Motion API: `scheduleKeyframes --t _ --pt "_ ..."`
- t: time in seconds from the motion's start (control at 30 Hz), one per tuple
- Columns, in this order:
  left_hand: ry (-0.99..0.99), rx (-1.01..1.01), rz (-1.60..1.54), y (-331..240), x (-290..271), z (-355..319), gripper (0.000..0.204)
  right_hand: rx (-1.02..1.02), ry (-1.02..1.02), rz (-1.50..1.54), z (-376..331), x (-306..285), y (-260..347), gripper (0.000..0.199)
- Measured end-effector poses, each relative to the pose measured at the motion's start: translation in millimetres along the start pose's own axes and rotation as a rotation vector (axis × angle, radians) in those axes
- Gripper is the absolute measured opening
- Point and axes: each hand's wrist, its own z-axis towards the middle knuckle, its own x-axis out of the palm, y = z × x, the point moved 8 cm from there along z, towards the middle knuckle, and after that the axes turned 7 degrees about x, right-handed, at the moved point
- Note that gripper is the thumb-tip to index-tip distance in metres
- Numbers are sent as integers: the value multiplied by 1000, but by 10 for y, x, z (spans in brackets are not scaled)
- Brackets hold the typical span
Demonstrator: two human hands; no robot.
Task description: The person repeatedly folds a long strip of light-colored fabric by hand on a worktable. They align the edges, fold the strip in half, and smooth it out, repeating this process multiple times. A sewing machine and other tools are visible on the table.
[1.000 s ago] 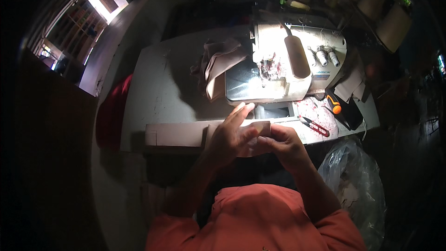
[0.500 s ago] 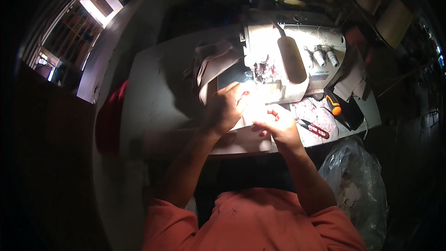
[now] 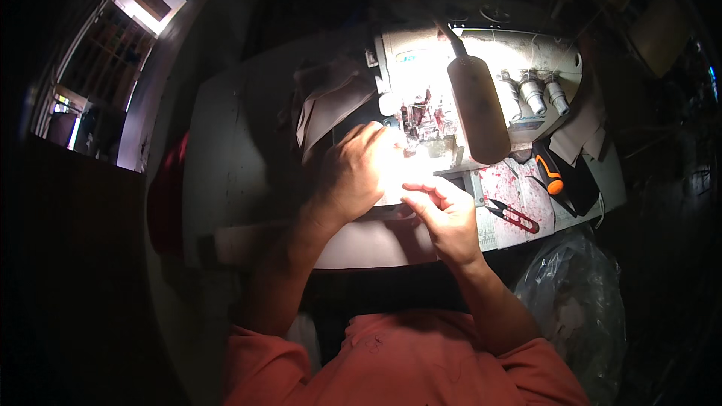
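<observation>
Two bare hands, near side of one white metal sewing machine (image 3: 481,53). Right hand (image 3: 451,218): grip narrow, thumb and forefinger close together; glare hides whether anything is held. Left hand (image 3: 353,173): fingertips washed out, grip cannot be told. One long pale-pink cloth strip (image 3: 368,245) along the near edge of the white bench (image 3: 233,150). Right: three silver cylindrical knobs (image 3: 532,96), one pair of red-handled metal snips (image 3: 520,219).
</observation>
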Motion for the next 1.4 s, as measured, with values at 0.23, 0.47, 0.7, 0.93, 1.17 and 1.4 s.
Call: scheduleKeyframes --t 0.23,0.47,0.7,0.93,1.17,1.4 --pt "-40 136 190 -87 69 -212 20 46 -39 20 64 15 42 19" --pt "548 -336 278 841 295 202 27 20 -107 79 -260 -348 69 16" --pt "-279 -235 108 1127 -376 187 32 -721 479 -195 -1315 279 1351 26" --pt "22 -16 -55 -564 246 -720 14 -976 706 167 -1779 577 1467 51" --pt "-133 -226 -126 -252 451 -798 14 -457 392 -134 -1494 147 1113 14" --pt "-289 -81 -340 -309 312 -872 5 -143 28 -749 -546 -195 292 22"
